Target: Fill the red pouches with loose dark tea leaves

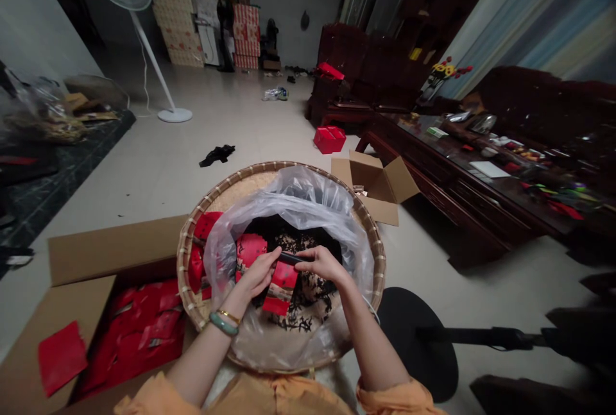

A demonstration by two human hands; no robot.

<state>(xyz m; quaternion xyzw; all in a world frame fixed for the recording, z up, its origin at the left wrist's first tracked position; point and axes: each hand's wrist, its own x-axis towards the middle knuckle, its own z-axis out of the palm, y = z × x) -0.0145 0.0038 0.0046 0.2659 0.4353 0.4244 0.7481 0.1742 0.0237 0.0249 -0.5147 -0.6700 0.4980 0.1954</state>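
1. A long, dark wooden table [433, 168] runs along the right of my head-camera view, papers and small colourful items scattered across its top.
2. A white standing fan [153, 59] rises from the pale floor [166, 155] at far left.
3. A round woven basket [380, 254], its rim bound at intervals, sits directly before the person, with red pouches [196, 264] along its left inner side.
4. A cardboard box [120, 245] stands open just left of the basket, red packs [139, 328] piled inside and one lying on a flap.
5. A clear plastic bag [289, 210] spreads its mouth wide within the basket; I see black and tan contents [312, 299], too indistinct for me to name.
6. A black round base [416, 341] lies to the basket's right.
7. A smaller carton [403, 181], flaps open, sits beyond the basket, near the table.
8. The left hand [260, 272], a green bangle [224, 324] and a gold bracelet [229, 316] at its wrist, grasps the left end of a dark strip [291, 258] between thumb and fingers.
9. The right hand [323, 264] pinches the strip's other end, its remaining fingers curled.
10. A red packet [280, 288] hangs below the dark strip, over the bag's mouth; I cannot tell whether the two are joined.
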